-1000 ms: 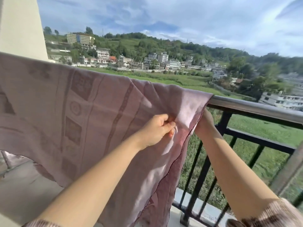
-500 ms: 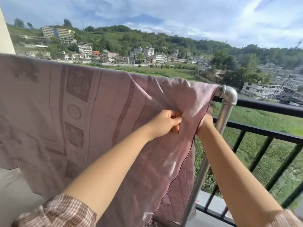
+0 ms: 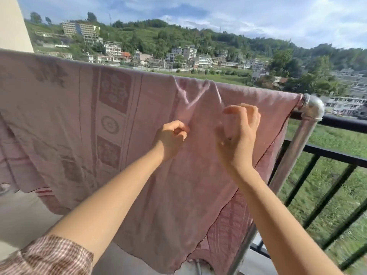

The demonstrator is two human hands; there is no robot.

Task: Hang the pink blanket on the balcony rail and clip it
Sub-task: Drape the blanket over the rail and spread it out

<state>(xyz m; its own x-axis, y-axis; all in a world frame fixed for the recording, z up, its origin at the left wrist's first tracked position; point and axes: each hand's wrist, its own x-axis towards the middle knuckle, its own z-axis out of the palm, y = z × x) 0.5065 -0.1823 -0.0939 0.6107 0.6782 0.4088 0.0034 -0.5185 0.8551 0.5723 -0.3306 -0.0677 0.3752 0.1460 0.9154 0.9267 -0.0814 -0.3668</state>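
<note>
both bare forearms stretched forward, side by side.
left hand curled, fingertips pinching a fold of pink patterned cloth blanket; right hand raised just beside, blurred, fingers loosely hooked, apart from thumb.

Hillside buildings, green field, cloudy sky
</note>
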